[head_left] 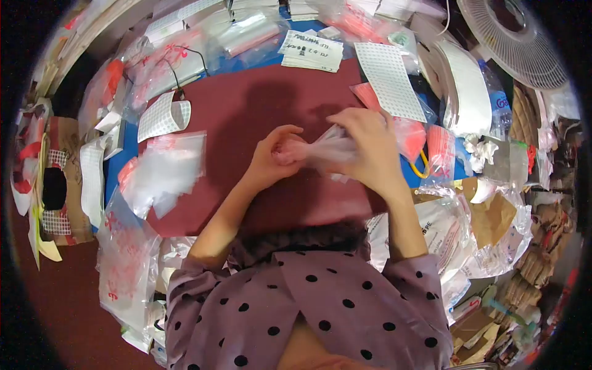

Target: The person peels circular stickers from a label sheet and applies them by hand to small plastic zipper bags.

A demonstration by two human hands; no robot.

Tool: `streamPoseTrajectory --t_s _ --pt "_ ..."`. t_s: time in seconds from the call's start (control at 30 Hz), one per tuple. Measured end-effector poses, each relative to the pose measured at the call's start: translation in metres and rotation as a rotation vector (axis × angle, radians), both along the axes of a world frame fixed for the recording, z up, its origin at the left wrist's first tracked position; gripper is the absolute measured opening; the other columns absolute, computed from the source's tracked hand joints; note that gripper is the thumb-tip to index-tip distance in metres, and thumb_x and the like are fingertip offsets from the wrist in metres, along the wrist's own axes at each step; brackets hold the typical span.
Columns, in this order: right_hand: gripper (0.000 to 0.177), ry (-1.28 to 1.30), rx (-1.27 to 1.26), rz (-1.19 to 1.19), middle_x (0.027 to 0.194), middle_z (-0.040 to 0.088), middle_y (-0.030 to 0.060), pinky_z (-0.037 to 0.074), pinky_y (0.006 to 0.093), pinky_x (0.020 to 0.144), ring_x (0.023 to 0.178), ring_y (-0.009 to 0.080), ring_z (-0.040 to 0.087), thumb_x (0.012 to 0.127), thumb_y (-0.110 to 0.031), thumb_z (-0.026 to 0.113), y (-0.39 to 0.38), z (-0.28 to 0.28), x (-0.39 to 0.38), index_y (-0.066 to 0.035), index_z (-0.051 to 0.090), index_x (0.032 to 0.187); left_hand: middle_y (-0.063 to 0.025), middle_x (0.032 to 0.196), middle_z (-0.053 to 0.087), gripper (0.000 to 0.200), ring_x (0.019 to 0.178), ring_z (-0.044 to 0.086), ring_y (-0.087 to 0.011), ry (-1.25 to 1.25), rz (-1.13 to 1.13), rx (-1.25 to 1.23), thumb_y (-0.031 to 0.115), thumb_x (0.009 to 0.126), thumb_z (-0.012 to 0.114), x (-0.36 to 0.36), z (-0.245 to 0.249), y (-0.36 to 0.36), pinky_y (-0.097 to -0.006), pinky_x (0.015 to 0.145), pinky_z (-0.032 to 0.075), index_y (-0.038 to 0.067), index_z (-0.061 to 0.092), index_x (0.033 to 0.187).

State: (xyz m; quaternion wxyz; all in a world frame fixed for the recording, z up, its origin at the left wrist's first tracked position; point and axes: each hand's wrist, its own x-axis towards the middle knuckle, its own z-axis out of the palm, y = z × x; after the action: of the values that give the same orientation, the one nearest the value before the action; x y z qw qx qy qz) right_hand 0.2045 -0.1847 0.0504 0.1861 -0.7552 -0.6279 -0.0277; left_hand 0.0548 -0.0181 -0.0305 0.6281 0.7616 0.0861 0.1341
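Observation:
My left hand [271, 159] is wrapped round the bunched pink-red end of a clear plastic bag [327, 150]. My right hand [370, 145] grips the other, whitish end, with its fingers curled over the top and slightly blurred. The bag is crumpled and stretched between both hands above the dark red work surface [234, 117]. To the left of my left hand lies a fanned pile of clear bags [169, 169] with pink-red print. A checked label sheet [390, 80] lies beyond my right hand, over some pink-red bags [409, 137].
A curled checked sheet [163, 117] stands at the upper left of the mat. Handwritten paper slips [312, 50] lie at the far edge. A white fan [515, 40] is at the upper right. Plastic packaging [444, 228] heaps up at the right, near my forearm.

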Motion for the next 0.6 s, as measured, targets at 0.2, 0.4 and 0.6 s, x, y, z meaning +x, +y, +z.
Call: streamPoseTrajectory --t_s 0.2,0.4,0.6 --pt "0.125 1.160 0.520 -0.002 0.139 0.034 0.0153 0.026 0.0408 0.107 0.130 0.0270 0.032 0.037 -0.036 0.089 -0.017 -0.068 0.002 -0.007 0.023 0.139 -0.0112 0.113 0.055 0.081 0.104 0.054 -0.0184 -0.064 -0.023 -0.260 0.003 0.061 0.077 0.003 -0.007 0.001 -0.0324 0.090 0.044 0.008 0.036 0.131" --pt "0.105 1.161 0.420 -0.022 0.101 0.054 0.0082 0.037 0.0334 0.092 0.096 0.0213 0.053 0.047 -0.011 0.079 -0.004 -0.068 -0.002 -0.008 0.025 0.137 -0.0133 0.126 0.043 0.116 0.119 0.040 -0.0220 -0.279 0.053 -0.184 0.017 0.049 0.089 -0.009 0.002 -0.001 -0.0362 0.098 0.035 0.012 0.018 0.141" --pt "0.073 1.103 0.549 -0.094 0.103 0.055 0.0085 0.038 0.0335 0.091 0.105 0.0209 0.048 0.053 -0.012 0.078 0.004 -0.058 -0.013 -0.005 0.050 0.120 -0.0090 0.111 0.053 0.091 0.101 0.052 -0.0169 -0.187 0.249 -0.175 0.008 0.057 0.080 -0.004 -0.006 -0.021 -0.0308 0.088 0.042 0.009 0.031 0.134"
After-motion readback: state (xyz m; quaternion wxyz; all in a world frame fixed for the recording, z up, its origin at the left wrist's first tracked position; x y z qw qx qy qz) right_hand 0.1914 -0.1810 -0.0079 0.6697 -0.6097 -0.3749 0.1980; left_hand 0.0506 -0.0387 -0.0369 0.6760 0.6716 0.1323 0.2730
